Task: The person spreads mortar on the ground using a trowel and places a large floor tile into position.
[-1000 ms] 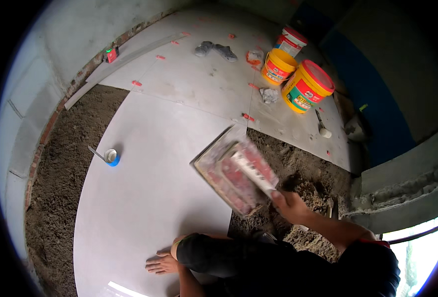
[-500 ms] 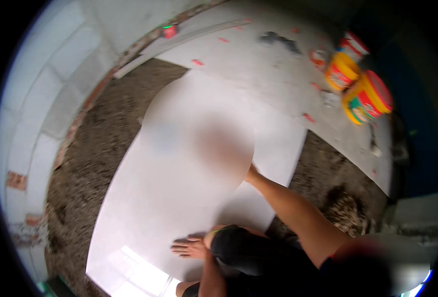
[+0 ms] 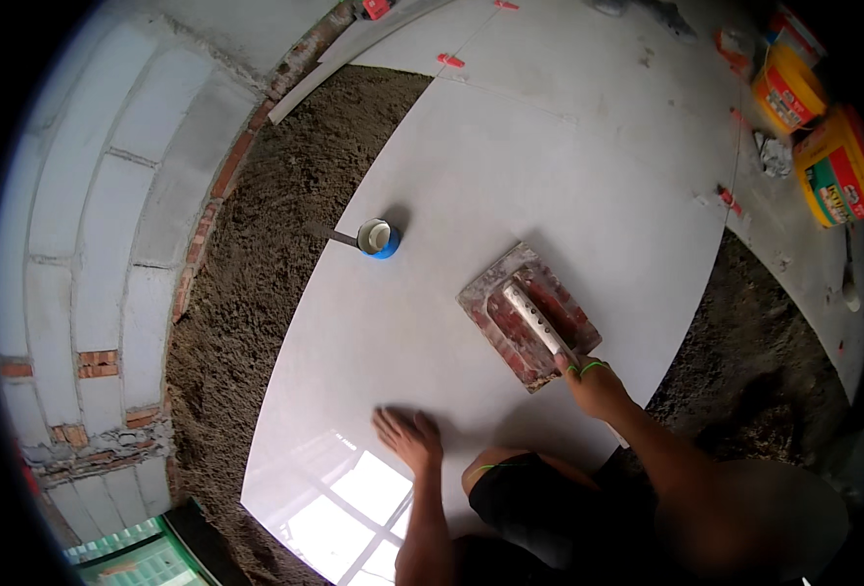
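Observation:
A large white tile point(image 3: 627, 195) with a glossy surface lies on the floor in front of me. My right hand point(image 3: 593, 383) is closed round the near end of a pale, perforated handle on a float point(image 3: 502, 317). The float's rectangular red base is worn and crusted with grey, and it rests over the right half of the tile. Spread on the tile's near part, my left hand point(image 3: 410, 438) lies palm down with nothing in it. Beyond it, near the tile's left edge, stands a small blue round cup-like thing point(image 3: 378, 237) with a dark strip sticking out leftward.
Rough brown mortar point(image 3: 246, 273) borders the tile on the left, with more point(image 3: 744, 322) on the right. A block wall point(image 3: 90, 205) rises at left. Yellow buckets point(image 3: 832, 166) stand at the far right. Red clips point(image 3: 451, 61) sit along the far tile joints.
The view has swung, so the buckets appear farther right. The float and blue thing, smeared before, now show clearly. My left hand's fingers now point farther forward; it stays on the tile.

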The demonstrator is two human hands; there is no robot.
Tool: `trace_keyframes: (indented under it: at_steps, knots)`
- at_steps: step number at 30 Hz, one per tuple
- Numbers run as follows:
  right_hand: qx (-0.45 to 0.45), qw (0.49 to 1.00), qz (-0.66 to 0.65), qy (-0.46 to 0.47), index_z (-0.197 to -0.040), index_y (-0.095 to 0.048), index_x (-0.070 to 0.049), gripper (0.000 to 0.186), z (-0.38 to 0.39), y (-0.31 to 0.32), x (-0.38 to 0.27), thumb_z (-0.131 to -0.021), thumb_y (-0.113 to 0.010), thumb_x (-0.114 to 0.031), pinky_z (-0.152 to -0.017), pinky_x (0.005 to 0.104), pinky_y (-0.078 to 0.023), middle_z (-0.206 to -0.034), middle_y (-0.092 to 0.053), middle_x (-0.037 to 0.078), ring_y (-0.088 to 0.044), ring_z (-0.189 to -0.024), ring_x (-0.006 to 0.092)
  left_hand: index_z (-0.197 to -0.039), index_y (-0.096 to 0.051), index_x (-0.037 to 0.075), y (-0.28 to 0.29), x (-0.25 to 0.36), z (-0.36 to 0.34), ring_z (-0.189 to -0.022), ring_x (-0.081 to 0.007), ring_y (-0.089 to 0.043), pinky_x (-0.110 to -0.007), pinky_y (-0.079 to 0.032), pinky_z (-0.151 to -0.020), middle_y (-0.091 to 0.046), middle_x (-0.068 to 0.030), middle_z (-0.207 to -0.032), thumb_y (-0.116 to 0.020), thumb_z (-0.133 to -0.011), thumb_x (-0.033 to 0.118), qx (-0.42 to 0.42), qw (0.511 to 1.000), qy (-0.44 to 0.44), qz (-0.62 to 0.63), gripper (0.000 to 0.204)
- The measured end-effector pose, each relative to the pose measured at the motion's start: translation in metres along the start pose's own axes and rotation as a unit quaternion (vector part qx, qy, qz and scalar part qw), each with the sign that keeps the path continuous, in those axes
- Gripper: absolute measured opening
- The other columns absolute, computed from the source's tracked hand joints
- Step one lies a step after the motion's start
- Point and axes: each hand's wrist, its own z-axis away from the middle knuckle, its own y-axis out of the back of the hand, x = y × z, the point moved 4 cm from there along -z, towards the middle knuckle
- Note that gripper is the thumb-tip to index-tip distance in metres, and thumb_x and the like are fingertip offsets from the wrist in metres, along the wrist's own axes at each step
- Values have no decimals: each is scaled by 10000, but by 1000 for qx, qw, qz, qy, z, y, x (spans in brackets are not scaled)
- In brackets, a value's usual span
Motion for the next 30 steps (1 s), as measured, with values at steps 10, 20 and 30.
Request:
trace_keyframes:
  at_steps: [10,20,30]
  knots:
    - [-28,999,-35,31,-1052,-637,-38,526,1,-3,-36,-985,-384,-494,-826,483,-483,-943,-668,221,-607,-934,444,-1189,-587,159,7,145,-252,-989,-375,-628,-461,-537,-771,-378,-210,-1448,-656,-829,243,27,984,-177,19,376]
    - [-6,997,-59,-41,-957,-612,64,582,-34,9,71,-1023,-372,-463,-593,405,-377,-680,-556,83,-462,-642,198,-964,-622,61,50,-19,-128,-859,-364,-612,-432,-537,-703,-545,-184,-1074,-653,-779,76,61,986,-116,100,188]
    - [69,995,3,-68,-1025,-610,34,530,-83,84,120,-1017,-383,-444,-611,411,-409,-748,-591,105,-501,-664,223,-964,-666,-23,192,-434,88,-960,-359,-617,-391,-509,-819,-594,-192,-1110,-550,-783,-9,221,903,359,-84,215]
